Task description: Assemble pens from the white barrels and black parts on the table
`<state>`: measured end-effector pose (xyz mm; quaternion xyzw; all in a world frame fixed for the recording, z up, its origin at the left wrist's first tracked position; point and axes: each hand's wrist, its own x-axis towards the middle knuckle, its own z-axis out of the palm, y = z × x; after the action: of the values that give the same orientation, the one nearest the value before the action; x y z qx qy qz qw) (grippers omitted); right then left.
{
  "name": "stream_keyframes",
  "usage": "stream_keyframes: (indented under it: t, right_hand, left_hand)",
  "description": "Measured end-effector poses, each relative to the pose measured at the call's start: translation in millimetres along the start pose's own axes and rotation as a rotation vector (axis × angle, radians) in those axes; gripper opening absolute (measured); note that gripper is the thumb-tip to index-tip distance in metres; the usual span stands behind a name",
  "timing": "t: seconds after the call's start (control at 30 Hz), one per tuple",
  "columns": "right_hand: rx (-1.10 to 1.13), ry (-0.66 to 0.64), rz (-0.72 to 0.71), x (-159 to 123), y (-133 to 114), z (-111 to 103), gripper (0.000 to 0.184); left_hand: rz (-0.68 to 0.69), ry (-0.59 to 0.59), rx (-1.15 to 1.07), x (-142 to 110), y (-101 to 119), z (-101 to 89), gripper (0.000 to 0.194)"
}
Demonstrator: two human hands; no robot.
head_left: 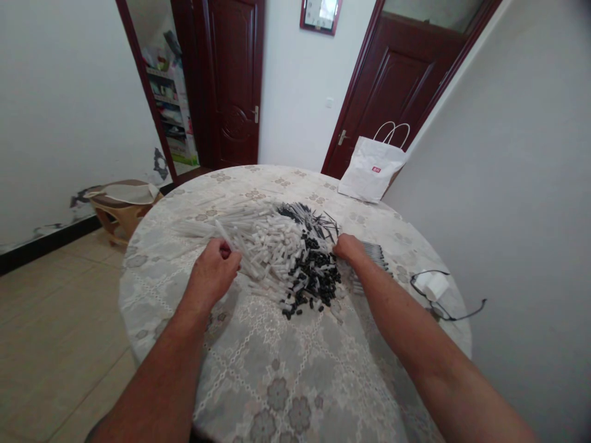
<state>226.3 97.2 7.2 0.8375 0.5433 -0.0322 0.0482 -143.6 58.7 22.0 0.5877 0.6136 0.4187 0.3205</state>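
My left hand point(215, 269) is closed in a pinch around a whitish pen barrel point(221, 230) that points up and away from me. Around it lie more translucent pen barrels point(249, 215). My right hand point(349, 248) has its fingers pinched together at the right side of the heap; what they hold, if anything, is hidden. Just beyond it are thin pen refills point(314, 220) with dark ends. Short white pieces point(277, 240) fill the middle of the heap, beside small black plugs point(318, 277). A row of grey pens point(376, 253) lies partly behind my right forearm.
The round table point(295, 363) has a patterned cloth. Eyeglasses point(450, 318) and a crumpled white tissue point(434, 285) lie at its right edge. A white paper bag point(372, 169) stands at the back right. A stool point(120, 203) is on the floor at left.
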Motion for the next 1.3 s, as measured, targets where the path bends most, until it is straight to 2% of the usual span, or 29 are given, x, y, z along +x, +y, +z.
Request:
stream_keyframes:
  t: [0.17,0.3,0.4,0.47,0.5,0.57,0.63,0.7,0.93,1.3]
  right_hand:
    - [0.021,0.020,-0.011,-5,-3,-1,0.037]
    - [0.051,0.103,-0.035,-24,-2,-17,0.034]
    - [0.093,0.203,-0.100,-57,-2,-31,0.032]
    - [0.165,0.268,-0.201,-87,-4,-34,0.028]
    - [0.310,0.338,-0.310,-104,-6,-32,0.024]
    - [0.577,0.376,-0.488,-134,-10,-25,0.019]
    - [0.743,0.384,-0.554,-159,-14,-14,0.017]
    - [0.810,0.365,-0.592,-173,-19,-3,0.015]
    - [0.732,0.298,-0.742,-175,-24,11,0.009]
    - [0.695,0.319,-0.781,-174,-22,13,0.011]
  left_hand:
    - [0.010,-0.021,-0.234,-5,8,4.7,0.024]
    - [-0.043,-0.081,-0.499,-10,10,9.8,0.028]
    - [-0.112,-0.157,-0.694,-17,15,11.8,0.029]
    - [-0.141,-0.205,-0.802,-21,19,13.1,0.030]
    - [-0.149,-0.226,-0.854,-23,20,14.0,0.030]
    - [-0.167,-0.262,-0.945,-26,22,16.5,0.029]
    - [-0.185,-0.286,-1.008,-29,23,19.9,0.028]
    - [-0.194,-0.301,-1.048,-32,23,23.9,0.028]
    - [-0.204,-0.331,-1.109,-38,25,31.0,0.031]
    - [-0.184,-0.352,-0.935,-43,28,34.4,0.025]
